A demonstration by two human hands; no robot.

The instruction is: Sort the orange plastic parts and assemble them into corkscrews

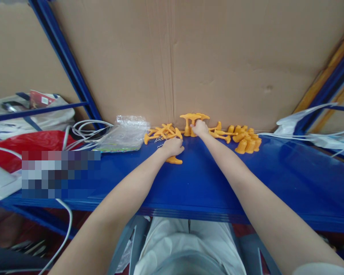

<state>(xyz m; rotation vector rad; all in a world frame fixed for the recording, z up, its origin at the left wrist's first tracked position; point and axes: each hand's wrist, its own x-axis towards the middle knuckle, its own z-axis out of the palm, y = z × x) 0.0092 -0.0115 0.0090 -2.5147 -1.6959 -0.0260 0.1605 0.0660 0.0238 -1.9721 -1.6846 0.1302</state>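
Observation:
My left hand [173,147] is closed at the right end of a pile of yellow T-handled corkscrews [162,131]. A yellow corkscrew handle [175,160] shows just below its fingers; the rest of that piece is hidden by the hand. Wavy metal spirals stick out of the pile. Farther back, my right hand [200,128] grips one of the upright yellow corkscrews [187,124], which stand handle-up against the cardboard. Right of that hand, more yellow T-shaped pieces [222,133] lie flat. Beyond them is a group of yellow tapered sleeves [250,145], several standing upright.
The blue shelf [195,187] has a cardboard wall [218,57] behind it. To the left lie a clear plastic packet [122,135], white cables [87,131] and a red bag [43,143]. White plastic [295,120] and a cable sit at the right beside the blue post.

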